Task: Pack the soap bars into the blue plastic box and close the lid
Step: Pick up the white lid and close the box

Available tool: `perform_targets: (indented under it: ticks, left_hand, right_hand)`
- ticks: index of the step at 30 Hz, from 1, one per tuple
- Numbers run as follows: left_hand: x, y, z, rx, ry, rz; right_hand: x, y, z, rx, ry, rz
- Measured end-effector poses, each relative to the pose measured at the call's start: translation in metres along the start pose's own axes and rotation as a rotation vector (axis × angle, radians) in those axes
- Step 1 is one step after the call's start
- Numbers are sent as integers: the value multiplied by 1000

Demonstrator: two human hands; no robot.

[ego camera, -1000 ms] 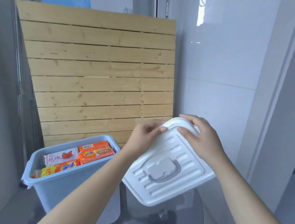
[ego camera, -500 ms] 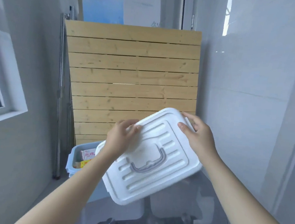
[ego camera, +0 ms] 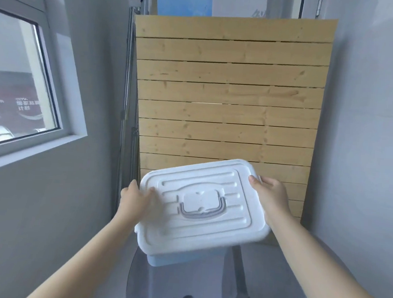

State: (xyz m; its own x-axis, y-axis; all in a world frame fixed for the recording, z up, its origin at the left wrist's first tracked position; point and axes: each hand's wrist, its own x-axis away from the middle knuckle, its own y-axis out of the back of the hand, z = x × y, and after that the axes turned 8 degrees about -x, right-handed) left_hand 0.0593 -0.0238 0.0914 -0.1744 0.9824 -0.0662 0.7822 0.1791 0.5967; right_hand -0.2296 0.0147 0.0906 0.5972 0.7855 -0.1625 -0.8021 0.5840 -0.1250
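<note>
A white ribbed lid [ego camera: 208, 229] with a grey handle at its middle lies nearly level over the blue plastic box [ego camera: 182, 259], of which only a strip of the front wall shows beneath it. My left hand [ego camera: 134, 199] grips the lid's left edge, thumb on top. My right hand [ego camera: 270, 198] grips the lid's far right corner. The soap bars are hidden under the lid. I cannot tell whether the lid rests on the box's rim.
The box stands on a round glass table [ego camera: 274, 284] with a dark base showing through. A wooden slatted panel [ego camera: 229, 104] leans upright behind it. A grey wall with a window [ego camera: 19, 83] is to the left, a pale wall to the right.
Both hands have carried the lid leftward and levelled it over the box. The soap bars, visible in the open box a second ago, are now covered.
</note>
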Motion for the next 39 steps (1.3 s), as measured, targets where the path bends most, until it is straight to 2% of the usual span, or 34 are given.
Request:
perform_targets:
  ticks: [7,13,18,24,34,39]
  left_hand:
    - [-29,2,35,231,0,-26]
    - [-57,-19,50,105,-2,-149]
    - [-66,-27,60,45,-12,-130]
    - [-71,-26,63,51,7,-101]
    - [-78,-28,62,92,149,-52]
    - [-74,-25,63,105,58,44]
  right_hand:
    - [-36,-34,-28,104,-155,90]
    - [-51,-46,-47,221,-131,187]
    - [-54,-50,-61,302,-87,220]
    - [-59,-57,-63,326,-126,255]
    - [-66,-57,-69,455,-163,256]
    - [-65,-54,-73,460,-215,323]
